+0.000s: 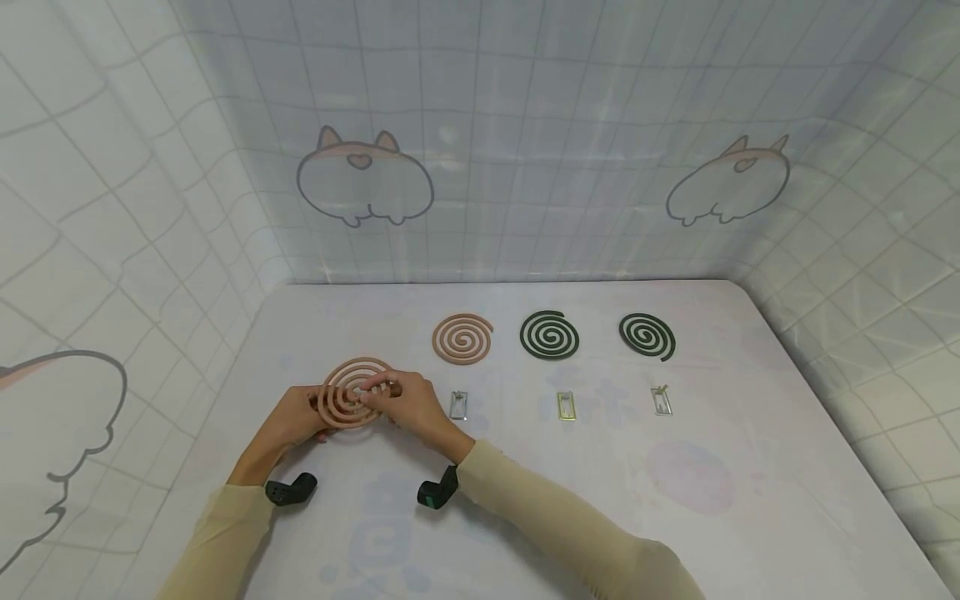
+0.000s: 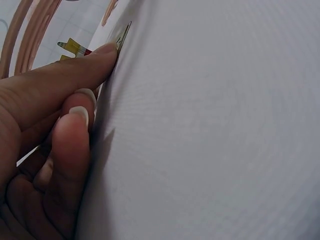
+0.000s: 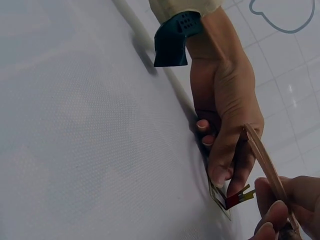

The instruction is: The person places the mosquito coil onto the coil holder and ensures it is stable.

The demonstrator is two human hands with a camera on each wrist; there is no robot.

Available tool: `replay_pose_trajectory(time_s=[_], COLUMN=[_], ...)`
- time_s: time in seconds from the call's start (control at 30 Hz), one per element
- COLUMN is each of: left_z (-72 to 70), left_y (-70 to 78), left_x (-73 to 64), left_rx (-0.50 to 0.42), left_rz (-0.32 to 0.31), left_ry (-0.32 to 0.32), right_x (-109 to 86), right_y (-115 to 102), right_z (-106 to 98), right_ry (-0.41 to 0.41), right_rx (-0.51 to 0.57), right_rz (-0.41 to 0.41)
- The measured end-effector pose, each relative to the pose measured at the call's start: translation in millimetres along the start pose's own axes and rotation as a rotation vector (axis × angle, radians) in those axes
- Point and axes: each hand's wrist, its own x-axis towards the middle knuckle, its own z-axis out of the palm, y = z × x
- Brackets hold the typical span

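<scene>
A brown mosquito coil [image 1: 341, 407] is held tilted at the left of the table. My right hand [image 1: 408, 404] pinches it near its middle, and the right wrist view shows the coil [image 3: 268, 165] edge-on by the right fingertips [image 3: 274, 212]. My left hand [image 1: 296, 414] is behind and below the coil. Between thumb and finger, the left hand [image 3: 227, 112] grips a thin metal coil stand [image 3: 214, 194], close over the tabletop. The stand's raised prong, yellow and red [image 2: 76, 47], points up toward the coil. In the head view the coil hides this stand.
Another brown coil [image 1: 462, 339] and two green coils [image 1: 550, 336], [image 1: 647, 336] lie in a row farther back. In front of them lie a silver stand [image 1: 458, 406], a gold stand [image 1: 566, 406] and another silver stand [image 1: 662, 401]. Patterned cloth walls [image 1: 510, 242] surround the white table [image 1: 525, 517].
</scene>
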Motion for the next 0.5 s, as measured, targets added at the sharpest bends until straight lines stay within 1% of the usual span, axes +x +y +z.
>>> replay_pose_trajectory(time_s=[0.3,0.5], left_z=[-0.7,0.1], left_y=[0.7,-0.2], left_x=[-0.5,-0.6], left_rx=[-0.027,-0.032], left_rz=[-0.003,0.001], left_ry=[-0.007,-0.003], right_x=[4.4,5.8], right_y=[3.9,5.5], right_z=[2.9,5.6], right_ry=[0.027,0.055], right_rx=[-0.013,-0.05], right_rz=[0.002,-0.008])
